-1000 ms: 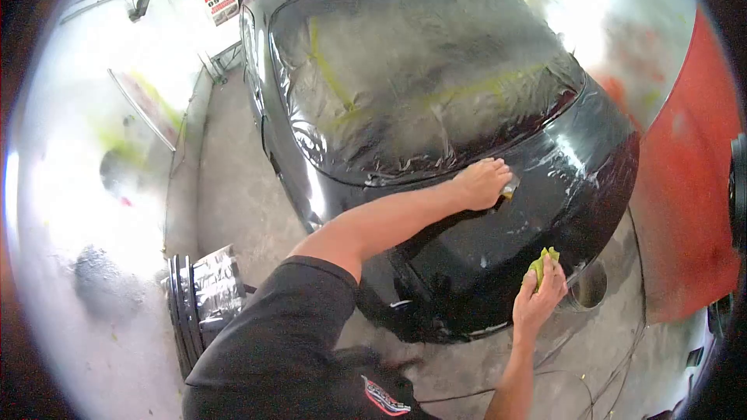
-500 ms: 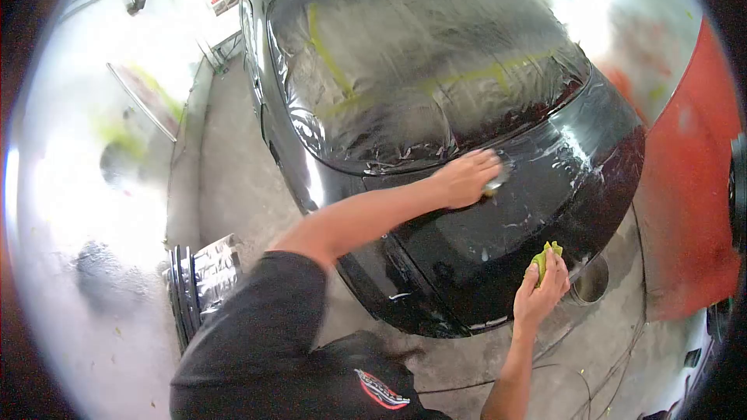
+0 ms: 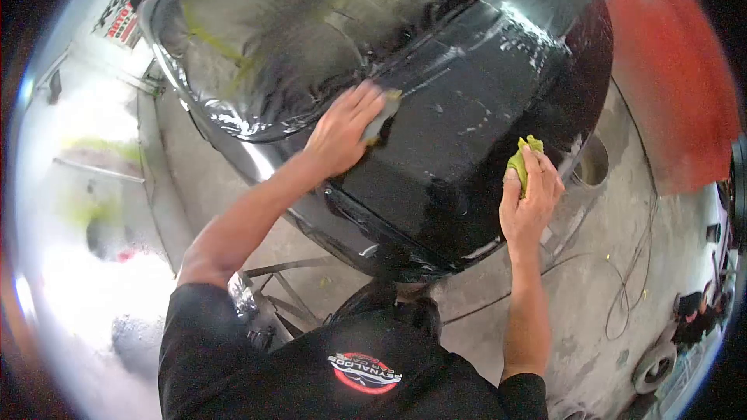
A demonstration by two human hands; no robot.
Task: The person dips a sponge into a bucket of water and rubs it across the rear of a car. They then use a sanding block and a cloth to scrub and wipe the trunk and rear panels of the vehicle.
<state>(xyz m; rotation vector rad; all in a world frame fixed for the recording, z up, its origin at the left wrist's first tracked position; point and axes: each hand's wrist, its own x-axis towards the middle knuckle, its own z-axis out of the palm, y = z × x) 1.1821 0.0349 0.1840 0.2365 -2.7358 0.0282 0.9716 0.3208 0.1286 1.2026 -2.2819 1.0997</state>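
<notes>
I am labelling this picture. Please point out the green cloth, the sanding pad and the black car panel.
green cloth (image 3: 520, 157), head view, folded top edge.
sanding pad (image 3: 383, 115), head view, end past the fingers.
black car panel (image 3: 459, 109), head view, wet middle.

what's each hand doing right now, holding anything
Left hand: pressed flat on the wet black car panel, a small grey sanding pad under its fingers.
Right hand: closed on a crumpled yellow-green cloth.

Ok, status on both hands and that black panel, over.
Left hand pressing a grey pad on the wet black car panel. Right hand gripping a green cloth at the panel edge. Nothing between them.
</notes>
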